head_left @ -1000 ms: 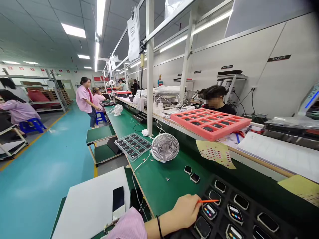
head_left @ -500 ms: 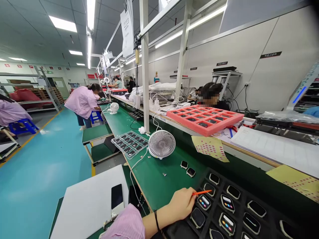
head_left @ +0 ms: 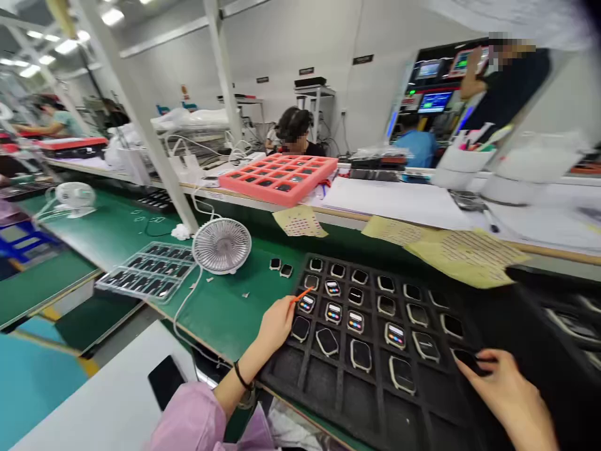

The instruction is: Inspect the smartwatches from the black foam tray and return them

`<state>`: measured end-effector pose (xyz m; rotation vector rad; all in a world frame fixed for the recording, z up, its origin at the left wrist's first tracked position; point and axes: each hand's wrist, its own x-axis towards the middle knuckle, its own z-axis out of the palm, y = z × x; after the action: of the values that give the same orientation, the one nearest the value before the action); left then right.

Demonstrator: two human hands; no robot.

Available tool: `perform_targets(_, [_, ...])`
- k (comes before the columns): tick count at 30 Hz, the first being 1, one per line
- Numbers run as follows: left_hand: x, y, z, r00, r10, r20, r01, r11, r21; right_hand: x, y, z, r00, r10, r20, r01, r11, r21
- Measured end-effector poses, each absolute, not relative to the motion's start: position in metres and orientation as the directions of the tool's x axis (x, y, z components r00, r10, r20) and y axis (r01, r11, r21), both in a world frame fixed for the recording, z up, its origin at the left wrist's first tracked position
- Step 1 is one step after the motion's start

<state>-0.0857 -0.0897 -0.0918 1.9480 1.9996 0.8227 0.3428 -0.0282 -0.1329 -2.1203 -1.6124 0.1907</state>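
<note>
My left hand (head_left: 277,322) is closed around a thin orange stick (head_left: 304,293), its tip over a smartwatch in the left column of a black compartment tray (head_left: 314,382). Whether the tip touches the watch I cannot tell. At the tray's right side, my right hand (head_left: 509,391) pinches a dark-screened smartwatch case (head_left: 466,359) between thumb and fingers. Many strapless square watches sit in the compartments. Several have lit screens with coloured dots, like the lit watch (head_left: 395,335); most screens are dark. Two loose watches (head_left: 280,267) lie on the green bench left of the tray.
A white fan (head_left: 222,245) and a clear plastic tray (head_left: 136,294) of dark parts stand on the green bench (head_left: 244,319). Above, a shelf carries a red foam tray (head_left: 282,194) and papers. A phone (head_left: 165,381) lies at lower left. Other people work beyond.
The view has swung right and shows more of the black tray. My right hand has come into view holding a watch. My left hand still holds the orange stick near the same watches.
</note>
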Motion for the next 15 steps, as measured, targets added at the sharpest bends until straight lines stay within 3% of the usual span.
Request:
perform_targets(5, [-0.092, -0.084, -0.097, -0.069, 0.962, 0.266, 0.845, -0.085, 0.527, 0.324, -0.029, -0.111, 0.341, 0.934, 0.105, 0.832, -0.248, -0.496])
perform_targets(15, [-0.098, -0.077, -0.1, -0.057, 0.947, 0.316, 0.863, -0.113, 0.493, 0.309, -0.036, -0.095, 0.349, 0.932, 0.096, 0.85, -0.272, -0.451])
